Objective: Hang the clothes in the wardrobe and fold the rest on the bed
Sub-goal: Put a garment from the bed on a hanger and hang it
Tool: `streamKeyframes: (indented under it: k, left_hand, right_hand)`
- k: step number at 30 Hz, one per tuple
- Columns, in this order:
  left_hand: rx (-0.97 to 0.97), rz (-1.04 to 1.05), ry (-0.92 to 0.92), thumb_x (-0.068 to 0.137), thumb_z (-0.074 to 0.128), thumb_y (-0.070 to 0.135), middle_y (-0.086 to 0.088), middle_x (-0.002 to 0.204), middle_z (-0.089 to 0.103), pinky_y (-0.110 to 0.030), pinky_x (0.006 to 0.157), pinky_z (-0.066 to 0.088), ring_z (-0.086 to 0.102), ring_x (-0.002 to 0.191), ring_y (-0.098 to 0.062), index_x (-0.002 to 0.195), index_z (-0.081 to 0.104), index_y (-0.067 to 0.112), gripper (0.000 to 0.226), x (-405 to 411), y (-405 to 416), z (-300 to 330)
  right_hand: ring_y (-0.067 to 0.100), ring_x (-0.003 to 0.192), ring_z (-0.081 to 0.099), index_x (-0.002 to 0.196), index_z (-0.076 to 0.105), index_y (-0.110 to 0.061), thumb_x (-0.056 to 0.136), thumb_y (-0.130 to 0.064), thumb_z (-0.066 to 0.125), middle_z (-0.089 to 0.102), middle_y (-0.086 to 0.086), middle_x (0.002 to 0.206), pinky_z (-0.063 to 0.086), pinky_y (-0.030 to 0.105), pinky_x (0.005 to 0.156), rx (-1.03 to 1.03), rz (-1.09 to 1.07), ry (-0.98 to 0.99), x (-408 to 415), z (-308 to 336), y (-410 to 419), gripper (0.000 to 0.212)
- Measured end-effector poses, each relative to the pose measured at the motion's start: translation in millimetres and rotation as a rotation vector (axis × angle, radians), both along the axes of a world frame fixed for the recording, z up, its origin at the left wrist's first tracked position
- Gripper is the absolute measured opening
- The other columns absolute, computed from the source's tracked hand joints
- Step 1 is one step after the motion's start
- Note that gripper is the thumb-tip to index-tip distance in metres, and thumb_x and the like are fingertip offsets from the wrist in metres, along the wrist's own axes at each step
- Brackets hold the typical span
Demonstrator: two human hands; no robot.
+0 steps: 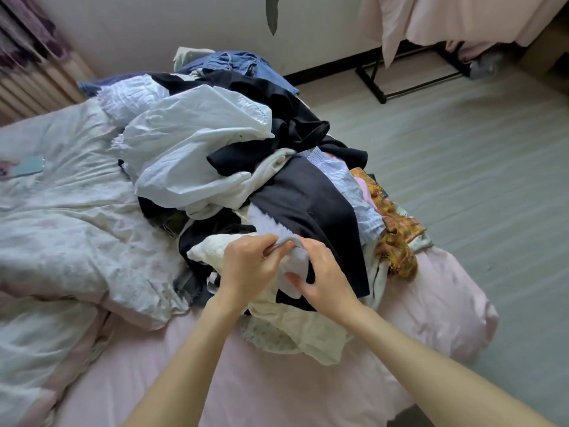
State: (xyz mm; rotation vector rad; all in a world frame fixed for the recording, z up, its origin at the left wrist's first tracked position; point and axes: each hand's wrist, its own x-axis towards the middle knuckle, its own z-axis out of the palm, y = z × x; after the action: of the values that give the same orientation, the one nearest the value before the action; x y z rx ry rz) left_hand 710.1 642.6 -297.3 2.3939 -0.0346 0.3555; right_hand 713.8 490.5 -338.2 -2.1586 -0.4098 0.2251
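A big heap of mixed clothes (221,143) lies on the pink bed (277,380): white shirts, black garments, blue denim at the back, an orange plaid cloth on the right. At the near edge of the heap both my hands hold a small white and pale-blue ribbed garment (295,257). My left hand (249,266) pinches its upper edge. My right hand (326,278) grips its lower part with curled fingers, just to the right. The wardrobe is out of view.
A crumpled floral duvet (67,229) covers the bed's left half, with a teal phone-like object (26,167) on it. A black rack (400,78) draped with pink sheets stands on the grey floor (477,180) at the back right. Curtains hang at the far left.
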Motion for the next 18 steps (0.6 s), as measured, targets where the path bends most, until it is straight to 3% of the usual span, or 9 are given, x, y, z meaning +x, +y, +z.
streamKeyframes:
  k: [2, 4, 6, 8, 10, 12, 14, 16, 18]
  left_hand:
    - [-0.107, -0.032, -0.050, 0.083, 0.063, 0.028, -0.009, 0.041, 0.038, -0.035, 0.042, 0.031, 0.032, 0.041, -0.024, 0.048, 0.043, 0.003, 0.047, -8.9, -9.0, 20.9]
    - [-0.244, -0.069, -0.060, 0.084, 0.062, 0.028, -0.001, 0.043, 0.037, -0.031, 0.044, 0.030, 0.032, 0.044, -0.020, 0.051, 0.048, 0.009, 0.040, -15.7, -18.1, 35.0]
    - [-0.301, -0.094, -0.039, 0.084, 0.064, 0.018, 0.007, 0.047, 0.043, -0.028, 0.048, 0.032, 0.035, 0.048, -0.013, 0.060, 0.059, 0.002, 0.029, -21.4, -29.1, 43.5]
    - [-0.328, -0.139, -0.008, 0.085, 0.065, 0.009, 0.000, 0.056, 0.057, -0.029, 0.055, 0.039, 0.046, 0.054, -0.016, 0.073, 0.066, -0.002, 0.017, -26.7, -44.5, 51.5]
    - [-0.381, -0.188, 0.019, 0.083, 0.067, 0.007, 0.000, 0.069, 0.065, -0.025, 0.062, 0.044, 0.055, 0.063, -0.011, 0.081, 0.068, 0.004, 0.004, -30.4, -57.4, 55.6]
    - [-0.419, -0.277, 0.078, 0.079, 0.072, 0.010, 0.015, 0.082, 0.066, -0.019, 0.070, 0.044, 0.059, 0.076, 0.000, 0.090, 0.068, 0.018, 0.015, -34.7, -70.7, 58.2]
    - [-0.368, -0.371, 0.129, 0.074, 0.074, 0.015, 0.026, 0.088, 0.063, -0.011, 0.077, 0.040, 0.055, 0.088, 0.008, 0.093, 0.065, 0.029, 0.025, -44.8, -88.8, 55.9]
    - [-0.297, -0.321, 0.141, 0.078, 0.074, 0.018, 0.021, 0.090, 0.060, -0.011, 0.078, 0.036, 0.055, 0.092, -0.001, 0.097, 0.068, 0.023, 0.021, -54.9, -105.2, 46.2]
    - [-0.278, -0.260, 0.126, 0.086, 0.065, 0.011, 0.008, 0.086, 0.060, -0.015, 0.069, 0.035, 0.056, 0.083, -0.014, 0.094, 0.068, 0.004, 0.011, -64.2, -122.6, 42.5]
  right_hand:
    - [0.020, 0.105, 0.055, 0.115, 0.060, -0.006, 0.089, -0.013, 0.057, 0.060, 0.003, 0.112, 0.045, 0.032, 0.091, 0.137, -0.122, -0.080, -2.5, 19.8, -5.3, 0.027]
    - [0.012, 0.089, 0.061, 0.100, 0.065, -0.003, 0.087, -0.012, 0.048, 0.065, 0.001, 0.094, 0.046, 0.022, 0.079, 0.231, -0.165, -0.068, -4.0, 40.5, -18.4, 0.023]
    - [-0.003, 0.075, 0.057, 0.093, 0.064, -0.005, 0.084, -0.012, 0.043, 0.063, -0.005, 0.082, 0.043, 0.013, 0.069, 0.278, -0.164, -0.028, -7.4, 61.1, -34.4, 0.024]
    - [-0.006, 0.068, 0.054, 0.086, 0.062, -0.005, 0.081, -0.007, 0.039, 0.059, -0.005, 0.074, 0.041, 0.011, 0.065, 0.287, -0.211, -0.034, -14.4, 81.7, -54.7, 0.024]
    - [-0.002, 0.069, 0.052, 0.080, 0.058, -0.007, 0.082, 0.003, 0.037, 0.057, -0.002, 0.070, 0.042, 0.017, 0.067, 0.312, -0.268, -0.033, -20.4, 95.6, -73.0, 0.024]
    - [0.013, 0.075, 0.052, 0.083, 0.058, -0.002, 0.085, 0.013, 0.035, 0.058, 0.007, 0.076, 0.044, 0.032, 0.070, 0.354, -0.340, -0.001, -27.3, 107.8, -92.4, 0.028]
    - [0.013, 0.074, 0.051, 0.085, 0.058, -0.003, 0.087, 0.016, 0.033, 0.057, 0.005, 0.076, 0.043, 0.029, 0.068, 0.407, -0.407, 0.002, -41.8, 120.5, -114.7, 0.031]
    - [0.006, 0.068, 0.048, 0.084, 0.057, -0.001, 0.088, 0.016, 0.033, 0.055, 0.000, 0.072, 0.040, 0.021, 0.063, 0.427, -0.440, -0.007, -59.0, 129.4, -134.9, 0.029]
    - [0.007, 0.067, 0.046, 0.089, 0.056, 0.009, 0.089, 0.014, 0.035, 0.054, 0.004, 0.073, 0.039, 0.019, 0.061, 0.456, -0.505, -0.017, -81.2, 137.2, -157.2, 0.022]
